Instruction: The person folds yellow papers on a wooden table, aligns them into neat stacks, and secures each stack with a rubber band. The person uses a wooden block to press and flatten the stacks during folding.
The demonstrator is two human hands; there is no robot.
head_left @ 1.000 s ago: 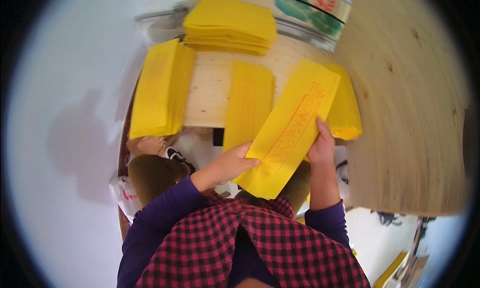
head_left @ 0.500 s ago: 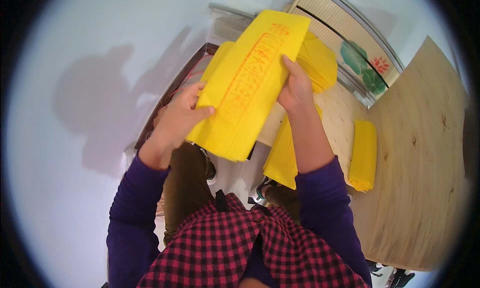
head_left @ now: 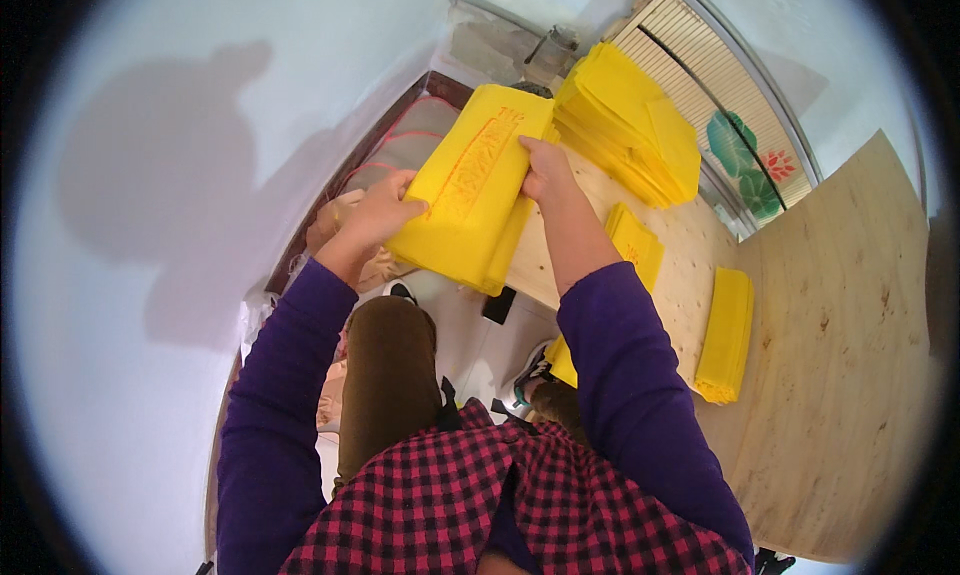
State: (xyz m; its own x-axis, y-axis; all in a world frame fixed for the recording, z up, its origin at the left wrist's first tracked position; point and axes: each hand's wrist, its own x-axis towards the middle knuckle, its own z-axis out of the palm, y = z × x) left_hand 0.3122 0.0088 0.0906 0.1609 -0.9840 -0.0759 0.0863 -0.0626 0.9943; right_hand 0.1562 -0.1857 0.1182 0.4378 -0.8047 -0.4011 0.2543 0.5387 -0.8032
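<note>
My left hand [head_left: 378, 215] and my right hand [head_left: 546, 169] hold a bundle of yellow paper sheets [head_left: 450, 200] with red print on top. The left hand grips its left edge, thumb on top; the right thumb presses on the far right part. Below the bundle's right side show more yellow sheets [head_left: 512, 243], on the left end of the wooden table [head_left: 685, 260]. Whether the bundle rests fully on them I cannot tell. The fingers under the bundle are hidden.
Behind my right hand lies a large yellow pile [head_left: 630, 125]. More printed sheets [head_left: 635, 245] hang near the table's front edge, partly behind my right arm. A folded yellow bundle [head_left: 725, 335] lies beside a large wooden board [head_left: 835, 345]. Grey bags [head_left: 410, 135] sit along the left wall [head_left: 150, 225].
Both hands have moved the bundle down and away, onto or just above the sheets at the table's left end. My view has shifted, showing more of the far pile.
</note>
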